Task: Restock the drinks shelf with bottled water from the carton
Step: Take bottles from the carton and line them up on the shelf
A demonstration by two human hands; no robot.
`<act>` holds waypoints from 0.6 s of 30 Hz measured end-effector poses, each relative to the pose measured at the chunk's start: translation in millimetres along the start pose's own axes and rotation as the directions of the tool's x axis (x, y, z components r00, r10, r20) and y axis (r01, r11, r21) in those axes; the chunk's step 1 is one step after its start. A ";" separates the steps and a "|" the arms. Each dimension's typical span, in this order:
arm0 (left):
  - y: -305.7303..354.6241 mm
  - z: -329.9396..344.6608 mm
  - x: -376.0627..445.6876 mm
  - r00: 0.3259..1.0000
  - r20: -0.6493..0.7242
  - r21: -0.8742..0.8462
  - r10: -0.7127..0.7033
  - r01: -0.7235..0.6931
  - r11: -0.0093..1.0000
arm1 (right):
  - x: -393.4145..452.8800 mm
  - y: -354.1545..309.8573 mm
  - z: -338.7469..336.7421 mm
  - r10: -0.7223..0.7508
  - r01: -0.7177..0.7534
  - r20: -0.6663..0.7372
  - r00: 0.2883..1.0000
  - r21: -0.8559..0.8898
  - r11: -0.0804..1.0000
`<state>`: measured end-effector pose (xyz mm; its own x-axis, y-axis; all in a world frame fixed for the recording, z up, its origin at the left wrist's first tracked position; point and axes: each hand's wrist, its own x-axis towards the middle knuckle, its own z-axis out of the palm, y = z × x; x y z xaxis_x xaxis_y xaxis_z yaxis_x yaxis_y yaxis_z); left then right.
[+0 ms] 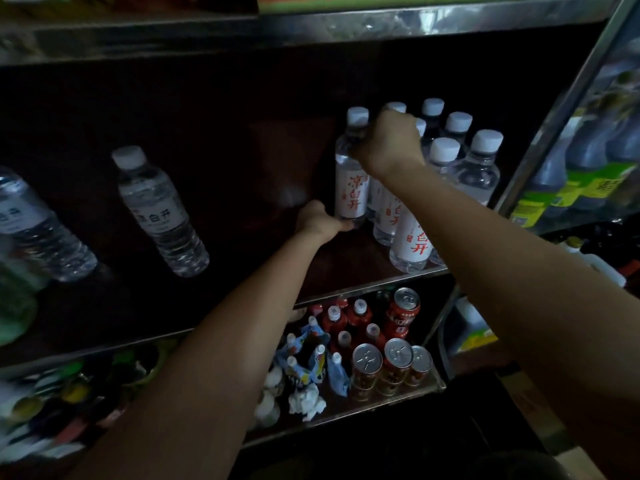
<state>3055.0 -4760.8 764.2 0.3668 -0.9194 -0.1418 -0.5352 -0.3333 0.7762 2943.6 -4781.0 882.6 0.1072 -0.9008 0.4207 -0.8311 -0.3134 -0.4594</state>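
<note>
A clear water bottle (349, 174) with a white cap and red lettering stands upright on the dark drinks shelf (346, 268). My left hand (320, 220) grips its base from the left. My right hand (388, 143) curls round its shoulder, just under the cap. To its right stands a cluster of several like bottles (464, 161), tight against the shelf's right end. The carton is not in view.
Two water bottles with pale labels (161, 209) (38, 226) stand apart at the shelf's left. A metal shelf edge (311, 26) runs overhead. The lower shelf holds red cans (391, 362), red bottles and pouches. A metal upright (540, 140) bounds the right side.
</note>
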 end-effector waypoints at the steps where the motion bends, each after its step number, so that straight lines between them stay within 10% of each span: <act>1: -8.5 -7.1 -6.6 1.000 -0.015 0.048 0.021 -0.021 0.999 | -7.9 -3.2 -1.1 0.018 -0.017 -0.018 1.000 0.061 0.998; 8: -58.4 -84.3 -82.4 0.980 -0.128 0.253 0.152 -0.116 0.961 | -65.5 -51.7 1.2 0.035 -0.064 0.096 0.995 0.324 0.944; 18: -167.4 -202.8 -251.4 0.894 -0.444 0.294 0.059 0.083 0.952 | -200.1 -170.0 28.5 -0.394 0.234 0.388 0.834 0.398 0.887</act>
<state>3206.7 -4431.6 794.6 0.6341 -0.7492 0.1913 -0.7029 -0.4553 0.5465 3079.0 -4556.0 854.2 0.6280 -0.7440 0.2282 -0.4952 -0.6083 -0.6203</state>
